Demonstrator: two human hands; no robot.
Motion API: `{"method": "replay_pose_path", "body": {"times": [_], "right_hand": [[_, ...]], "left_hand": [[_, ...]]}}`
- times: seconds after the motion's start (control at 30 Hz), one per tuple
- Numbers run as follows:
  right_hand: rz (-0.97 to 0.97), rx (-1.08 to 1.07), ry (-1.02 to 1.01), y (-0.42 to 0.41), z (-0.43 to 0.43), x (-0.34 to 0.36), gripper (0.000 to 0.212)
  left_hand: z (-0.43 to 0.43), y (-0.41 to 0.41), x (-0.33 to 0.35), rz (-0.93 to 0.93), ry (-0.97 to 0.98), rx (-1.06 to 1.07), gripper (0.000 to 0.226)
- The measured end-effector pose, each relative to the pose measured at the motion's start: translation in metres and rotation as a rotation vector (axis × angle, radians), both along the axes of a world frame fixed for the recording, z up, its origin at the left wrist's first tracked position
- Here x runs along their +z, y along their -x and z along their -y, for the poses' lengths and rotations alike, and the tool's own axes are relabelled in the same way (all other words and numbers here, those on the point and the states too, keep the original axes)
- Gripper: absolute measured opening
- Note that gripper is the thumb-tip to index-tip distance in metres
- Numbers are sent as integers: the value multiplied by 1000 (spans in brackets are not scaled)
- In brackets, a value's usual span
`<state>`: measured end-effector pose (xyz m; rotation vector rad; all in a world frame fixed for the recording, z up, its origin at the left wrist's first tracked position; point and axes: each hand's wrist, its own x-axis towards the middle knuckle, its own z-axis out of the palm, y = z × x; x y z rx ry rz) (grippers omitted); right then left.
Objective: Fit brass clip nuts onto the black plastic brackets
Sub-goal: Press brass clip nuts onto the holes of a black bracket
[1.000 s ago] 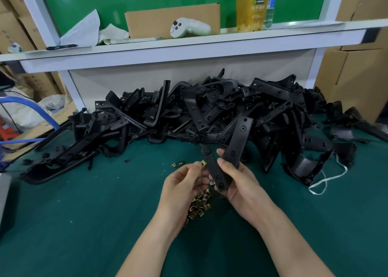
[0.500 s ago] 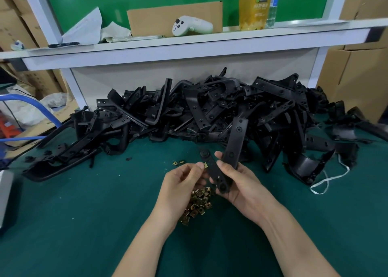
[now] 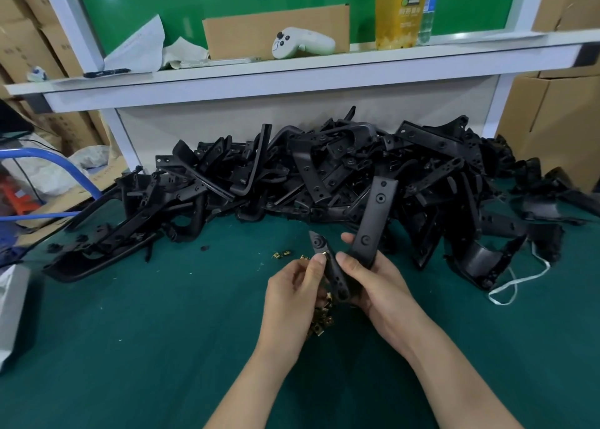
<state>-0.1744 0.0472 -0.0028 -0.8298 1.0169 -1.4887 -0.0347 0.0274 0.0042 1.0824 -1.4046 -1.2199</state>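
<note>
My right hand grips a V-shaped black plastic bracket at its bend, both arms pointing up above the green mat. My left hand pinches a brass clip nut against the edge of the bracket's shorter left arm. A small heap of brass clip nuts lies on the mat under my hands, partly hidden by the left hand. A few loose nuts lie just beyond it.
A large pile of black brackets stretches across the back of the green mat, against a white shelf. A white cord lies at the right. A blue tube frame stands at the left edge.
The bracket has tilted a little, its short arm now pointing further up and left. My left hand's fingertips have moved up along that arm with the clip nut.
</note>
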Motion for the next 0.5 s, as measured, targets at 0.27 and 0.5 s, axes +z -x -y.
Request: {"method": "replay_pose_path", "body": {"times": [0.27, 0.5], "right_hand": [[-313, -62, 48, -2, 1, -5, 40], [-371, -33, 69, -2, 2, -9, 30]], "left_hand": [[-2, -2, 1, 140, 71, 95, 31], [2, -2, 0, 193, 130, 121, 37]]}}
